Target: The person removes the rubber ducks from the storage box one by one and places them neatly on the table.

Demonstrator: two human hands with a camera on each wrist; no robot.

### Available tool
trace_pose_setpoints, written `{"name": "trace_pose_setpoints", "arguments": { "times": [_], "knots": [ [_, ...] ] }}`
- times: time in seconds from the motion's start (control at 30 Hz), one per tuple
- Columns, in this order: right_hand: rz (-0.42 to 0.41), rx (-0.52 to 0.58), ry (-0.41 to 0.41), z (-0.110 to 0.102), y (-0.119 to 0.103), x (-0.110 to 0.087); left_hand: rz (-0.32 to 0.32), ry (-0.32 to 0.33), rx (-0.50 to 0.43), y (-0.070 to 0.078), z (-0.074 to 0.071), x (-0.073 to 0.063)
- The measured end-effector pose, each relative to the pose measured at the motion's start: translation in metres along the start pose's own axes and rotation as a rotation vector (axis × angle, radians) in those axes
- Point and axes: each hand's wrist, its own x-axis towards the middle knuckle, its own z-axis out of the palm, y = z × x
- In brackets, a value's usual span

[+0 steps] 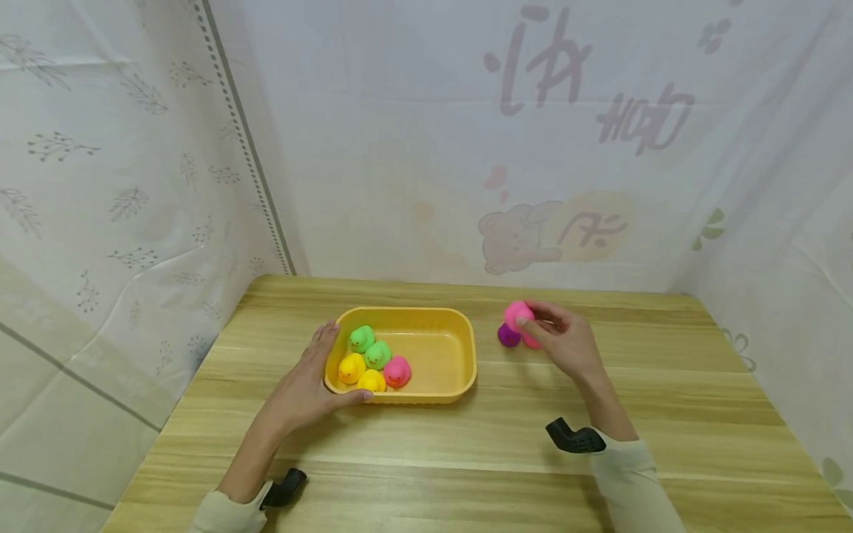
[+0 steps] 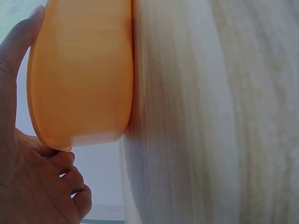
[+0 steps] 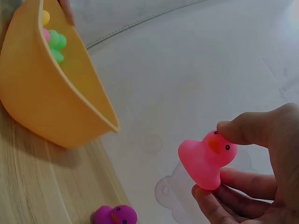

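Observation:
A pink rubber duck [image 3: 203, 161] is pinched between the thumb and fingers of my right hand [image 1: 565, 340], up off the table. Beneath that hand sit a purple rubber duck [image 1: 509, 335] and another pink one [image 1: 532, 341], partly hidden. My left hand [image 1: 308, 381] grips the near left corner of a yellow plastic tub [image 1: 460, 355], its thumb along the front rim and its fingers at the left end. Inside the tub, toward the left, lie two green ducks [image 1: 378, 355], two yellow ducks [image 1: 352, 368] and a pink duck [image 1: 397, 371].
The tub stands on a wood-grain table [image 1: 426, 474]. Printed cloth [image 1: 400, 148] hangs behind the table and at both sides. A black wrist device [image 1: 576, 437] sits at the right sleeve, and another [image 1: 285, 488] at the left.

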Motion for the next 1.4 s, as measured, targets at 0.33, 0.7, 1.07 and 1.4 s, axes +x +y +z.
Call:
{"name": "trace_pose_setpoints", "arguments": {
  "times": [0.33,0.7,1.07,1.4],
  "knots": [
    [0.019,-0.048,0.040,-0.018,0.018,0.004,-0.006,-0.004,-0.003,0.001,-0.001,0.000],
    [0.075,-0.084,0.076,-0.034,0.034,0.005,-0.008,-0.008,-0.009,0.002,-0.002,0.000],
    [0.070,-0.111,0.103,-0.043,0.052,0.006,-0.007,-0.008,-0.013,0.001,-0.001,0.001],
    [0.100,-0.183,0.109,-0.046,0.070,0.005,-0.012,-0.008,-0.009,0.001,0.000,0.001]
  ]
}}
